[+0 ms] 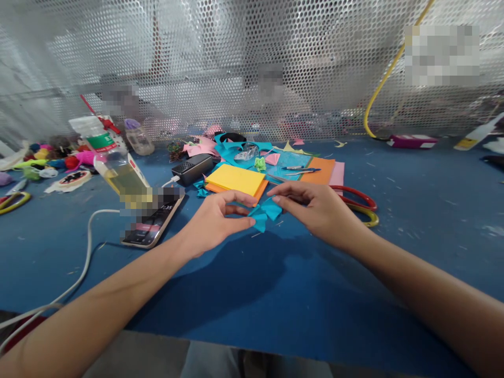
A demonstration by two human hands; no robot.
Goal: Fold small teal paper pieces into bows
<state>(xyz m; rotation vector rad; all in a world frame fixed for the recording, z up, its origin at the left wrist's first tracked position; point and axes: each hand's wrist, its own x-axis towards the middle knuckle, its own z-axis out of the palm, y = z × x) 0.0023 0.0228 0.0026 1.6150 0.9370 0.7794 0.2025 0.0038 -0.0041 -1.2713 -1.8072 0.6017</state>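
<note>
A small folded piece of blue paper (264,212) is held up over the table between my two hands. My left hand (214,220) pinches its left side between thumb and fingers. On the other side, the fingertips and thumb of my right hand (315,207) close on its right edge. Right behind the paper lies a stack of yellow paper (236,180) with orange sheets under it. Red and yellow scissor handles (360,202) stick out beyond my right hand, which hides part of the scissors.
A phone (155,220) with a white cable (88,247) lies left, near a bottle of yellowish liquid (122,173) and a black device (192,169). Behind are paper scraps (200,147), orange sheets (321,170) and a purple box (412,142). A perforated metal screen (220,47) stands at the back.
</note>
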